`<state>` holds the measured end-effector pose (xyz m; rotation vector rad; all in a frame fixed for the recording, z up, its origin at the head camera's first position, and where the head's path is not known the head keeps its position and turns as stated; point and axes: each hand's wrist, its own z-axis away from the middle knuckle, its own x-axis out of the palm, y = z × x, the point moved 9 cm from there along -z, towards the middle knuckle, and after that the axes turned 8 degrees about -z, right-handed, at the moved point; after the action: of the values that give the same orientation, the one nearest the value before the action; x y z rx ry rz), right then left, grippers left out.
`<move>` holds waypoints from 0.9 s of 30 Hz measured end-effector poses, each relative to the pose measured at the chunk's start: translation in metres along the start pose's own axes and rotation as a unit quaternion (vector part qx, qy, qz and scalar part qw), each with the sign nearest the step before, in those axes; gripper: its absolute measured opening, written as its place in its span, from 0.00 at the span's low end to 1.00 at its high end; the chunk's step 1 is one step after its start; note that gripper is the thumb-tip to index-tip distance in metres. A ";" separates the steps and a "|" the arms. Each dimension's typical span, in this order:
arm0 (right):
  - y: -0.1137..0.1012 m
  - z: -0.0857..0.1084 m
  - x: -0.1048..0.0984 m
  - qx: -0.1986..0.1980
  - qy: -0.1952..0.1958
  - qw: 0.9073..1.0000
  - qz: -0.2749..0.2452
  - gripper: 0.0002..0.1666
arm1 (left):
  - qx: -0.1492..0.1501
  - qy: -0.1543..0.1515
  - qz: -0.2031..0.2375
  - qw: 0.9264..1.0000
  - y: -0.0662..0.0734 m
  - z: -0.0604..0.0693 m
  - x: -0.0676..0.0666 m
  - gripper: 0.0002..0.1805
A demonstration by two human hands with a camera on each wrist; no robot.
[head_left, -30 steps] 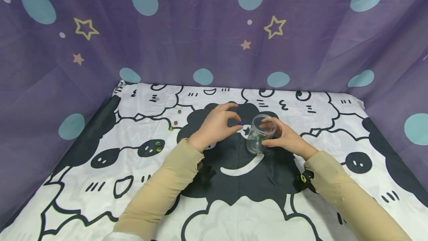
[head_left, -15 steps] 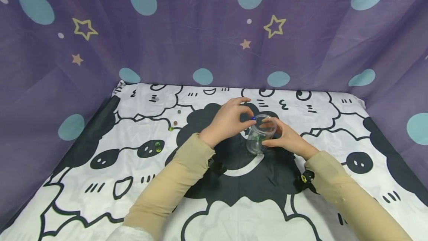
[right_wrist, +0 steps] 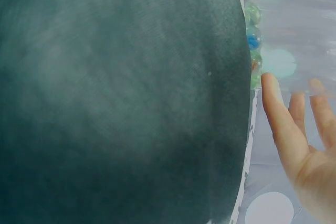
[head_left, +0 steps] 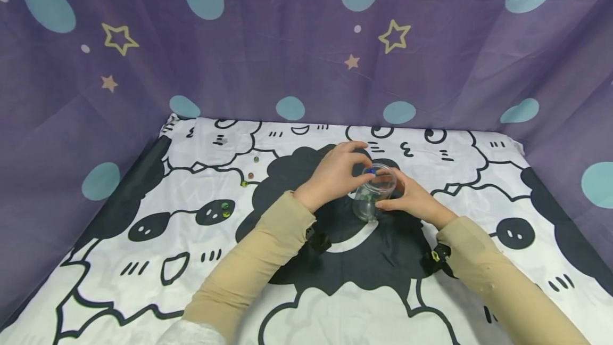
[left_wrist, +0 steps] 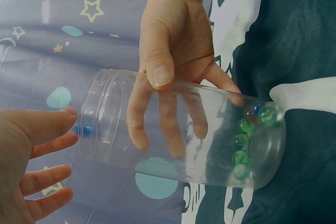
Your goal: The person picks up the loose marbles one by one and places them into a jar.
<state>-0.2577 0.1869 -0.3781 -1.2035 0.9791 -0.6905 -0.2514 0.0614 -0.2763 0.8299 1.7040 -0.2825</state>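
In the head view, my right hand (head_left: 414, 199) holds a clear plastic jar (head_left: 362, 207) upright on the cloth, fingers and thumb round its side. My left hand (head_left: 337, 173) is at the jar's mouth, a blue marble (head_left: 371, 172) between its thumb and index finger. In the left wrist view, the blue marble (left_wrist: 85, 129) sits at the rim, by the left thumb and fingertips (left_wrist: 67, 113). Several marbles (left_wrist: 241, 141), mostly green, lie on the jar's bottom. The right wrist view shows only part of the right hand (right_wrist: 299, 145) beside marbles (right_wrist: 253, 40) seen through the jar.
Left on the cloth (head_left: 335, 313) lie several loose marbles: a green one (head_left: 256, 159), a reddish one (head_left: 251, 175), a yellow-green one (head_left: 244, 183), and a pair, green (head_left: 225, 206) and yellow-green (head_left: 226, 214). A purple curtain (head_left: 297, 52) hangs behind the table.
My left hand has moved right with the blue marble, from left of the jar to its mouth. My right hand and the jar have stayed in place.
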 end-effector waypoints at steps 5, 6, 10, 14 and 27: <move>0.001 0.000 0.001 0.001 -0.002 1.000 0.000 0.42 | -0.004 -0.004 -0.005 1.000 -0.002 0.001 0.001 0.12; 0.000 0.000 0.001 -0.001 -0.001 1.000 0.003 0.42 | -0.005 -0.003 -0.007 1.000 -0.003 0.002 0.001 0.12; 0.000 0.000 0.000 -0.008 0.001 1.000 0.009 0.41 | -0.009 0.000 -0.008 1.000 -0.007 0.003 0.000 0.12; 0.000 0.000 0.000 -0.005 0.002 1.000 0.011 0.41 | -0.014 -0.003 -0.007 1.000 -0.010 0.006 0.001 0.11; -0.001 0.001 -0.001 -0.012 0.008 1.000 0.022 0.42 | -0.023 -0.004 0.000 1.000 -0.022 0.025 0.002 0.10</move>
<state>-0.2572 0.1879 -0.3770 -1.1959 1.0262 -0.6554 -0.2474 0.0323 -0.2912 0.7931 1.6975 -0.2453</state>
